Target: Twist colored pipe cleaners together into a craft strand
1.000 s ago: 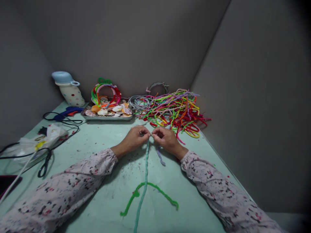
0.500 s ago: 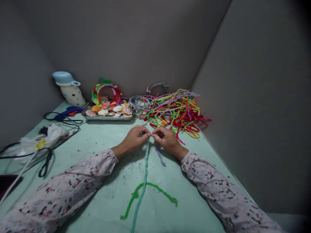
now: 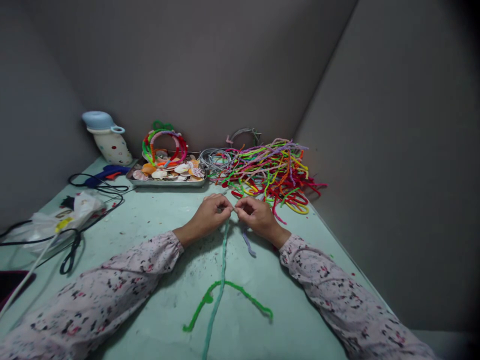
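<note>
My left hand [image 3: 213, 212] is closed in a pinch on the upper end of a teal pipe cleaner [image 3: 224, 260], which hangs down from the fingertips toward the front edge of the view. Almost touching it, my right hand [image 3: 257, 216] is pinched too, thumb against forefinger. What lies between the right fingertips is too small to make out. Under the right hand, a lavender pipe cleaner [image 3: 248, 244] pokes out onto the table. Nearer to me, a bent green pipe cleaner [image 3: 249, 296] lies in an arch, with the teal one crossing over its top.
At the back stands a metal tray [image 3: 168, 184] of seashells, with colourful rings [image 3: 183, 147] on it. Beside it are coiled grey wire [image 3: 215, 159] and a heap of pipe cleaners [image 3: 277, 167]. On the left are a bottle [image 3: 110, 145], a blue tool [image 3: 103, 175], cables and a plastic bag [image 3: 84, 207].
The upper part of the teal pipe cleaner has swung slightly left below my left fingers. The green one has shifted a little up and left. Both hands stay in nearly the same place.
</note>
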The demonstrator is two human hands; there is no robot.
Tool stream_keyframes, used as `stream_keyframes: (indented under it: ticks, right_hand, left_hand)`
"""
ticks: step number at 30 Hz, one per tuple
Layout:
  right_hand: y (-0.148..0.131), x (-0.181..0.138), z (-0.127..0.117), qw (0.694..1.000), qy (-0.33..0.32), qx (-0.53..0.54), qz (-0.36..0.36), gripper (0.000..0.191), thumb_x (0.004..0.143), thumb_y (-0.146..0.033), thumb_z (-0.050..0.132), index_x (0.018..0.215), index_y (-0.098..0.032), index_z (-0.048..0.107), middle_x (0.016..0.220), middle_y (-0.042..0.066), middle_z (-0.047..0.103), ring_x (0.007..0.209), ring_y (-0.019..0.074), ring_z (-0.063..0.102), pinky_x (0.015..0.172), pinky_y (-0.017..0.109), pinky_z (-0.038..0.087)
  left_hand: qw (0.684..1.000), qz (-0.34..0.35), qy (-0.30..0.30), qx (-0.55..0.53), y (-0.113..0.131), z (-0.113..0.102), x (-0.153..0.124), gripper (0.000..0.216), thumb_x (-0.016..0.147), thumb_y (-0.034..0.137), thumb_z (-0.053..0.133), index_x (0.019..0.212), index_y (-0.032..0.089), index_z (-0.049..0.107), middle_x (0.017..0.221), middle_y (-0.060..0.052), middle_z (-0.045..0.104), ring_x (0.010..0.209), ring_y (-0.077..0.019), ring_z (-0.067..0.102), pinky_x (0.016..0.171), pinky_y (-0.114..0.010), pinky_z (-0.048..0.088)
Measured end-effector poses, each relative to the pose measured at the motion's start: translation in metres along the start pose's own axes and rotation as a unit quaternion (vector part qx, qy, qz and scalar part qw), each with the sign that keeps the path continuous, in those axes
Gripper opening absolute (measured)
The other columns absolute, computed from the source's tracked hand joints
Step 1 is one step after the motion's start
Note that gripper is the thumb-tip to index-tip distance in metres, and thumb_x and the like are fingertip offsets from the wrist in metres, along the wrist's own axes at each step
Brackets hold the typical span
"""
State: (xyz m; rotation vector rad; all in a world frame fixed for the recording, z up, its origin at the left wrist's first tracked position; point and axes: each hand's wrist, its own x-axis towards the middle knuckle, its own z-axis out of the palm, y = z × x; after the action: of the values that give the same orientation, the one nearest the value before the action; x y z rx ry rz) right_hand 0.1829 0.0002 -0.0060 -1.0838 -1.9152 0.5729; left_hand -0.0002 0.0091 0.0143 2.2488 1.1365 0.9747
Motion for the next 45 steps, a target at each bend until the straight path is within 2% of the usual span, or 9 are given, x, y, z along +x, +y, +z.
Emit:
stream_keyframes:
  ticks: [5,11,23,32,38,45]
  right_hand:
    - [0.0007,0.0002,0.0000,1.000,-0.002,0.013,0.008,0.012,0.082,-0.029,0.057,0.087,-0.018,0.061,0.068,0.000,0.063,0.058,0.0115,0.054,0.056,0.023,0.042]
    - [0.0006,0.0008,-0.0011,1.000,0.000,0.016,0.012,0.013,0.082,-0.030,0.057,0.088,-0.018,0.061,0.069,0.001,0.063,0.058,0.0118,0.054,0.055,0.023,0.042]
    - [-0.0012,0.0012,-0.0011,1.000,-0.004,0.008,0.015,0.011,0.081,-0.027,0.057,0.086,-0.019,0.061,0.067,0.000,0.062,0.058,0.0118,0.053,0.055,0.023,0.042]
    - [-0.0008,0.0009,-0.0012,0.999,-0.009,0.027,0.029,0.013,0.082,-0.030,0.057,0.087,-0.019,0.061,0.067,0.000,0.063,0.057,0.0123,0.054,0.054,0.023,0.042]
    - [-0.0006,0.0002,-0.0004,1.000,0.000,0.012,-0.001,0.012,0.082,-0.028,0.057,0.089,-0.019,0.062,0.072,0.000,0.064,0.059,0.0122,0.054,0.057,0.024,0.042]
    - [0.0021,0.0011,-0.0018,0.999,-0.005,-0.023,-0.047,0.015,0.082,-0.021,0.054,0.092,-0.021,0.066,0.080,0.002,0.063,0.068,0.0143,0.056,0.065,0.026,0.043]
  left_hand:
    - [1.000,0.014,0.005,0.014,-0.0010,0.0009,-0.0001,0.013,0.080,0.021,0.052,0.071,0.017,0.060,0.072,-0.001,0.061,0.075,-0.0154,0.053,0.074,-0.029,0.040]
    - [1.000,0.010,0.001,0.004,0.0007,-0.0007,-0.0015,0.011,0.080,0.023,0.054,0.077,0.017,0.063,0.077,-0.002,0.063,0.078,-0.0158,0.055,0.071,-0.028,0.040]
    - [0.998,0.020,0.035,0.055,-0.0006,0.0044,-0.0013,0.005,0.075,0.018,0.056,0.071,0.017,0.059,0.072,-0.001,0.060,0.074,-0.0162,0.053,0.075,-0.031,0.040]
    - [0.997,0.022,0.025,0.063,-0.0013,0.0040,-0.0007,0.006,0.075,0.019,0.056,0.071,0.017,0.059,0.072,-0.002,0.061,0.075,-0.0167,0.053,0.076,-0.032,0.040]
    - [1.000,-0.021,-0.010,0.011,0.0050,-0.0016,-0.0007,0.011,0.076,0.023,0.052,0.076,0.018,0.062,0.078,-0.002,0.064,0.077,-0.0165,0.056,0.068,-0.028,0.043]
    - [0.999,-0.028,0.002,0.016,0.0024,0.0019,0.0000,0.011,0.075,0.023,0.053,0.075,0.018,0.063,0.078,-0.002,0.066,0.077,-0.0167,0.058,0.067,-0.027,0.044]
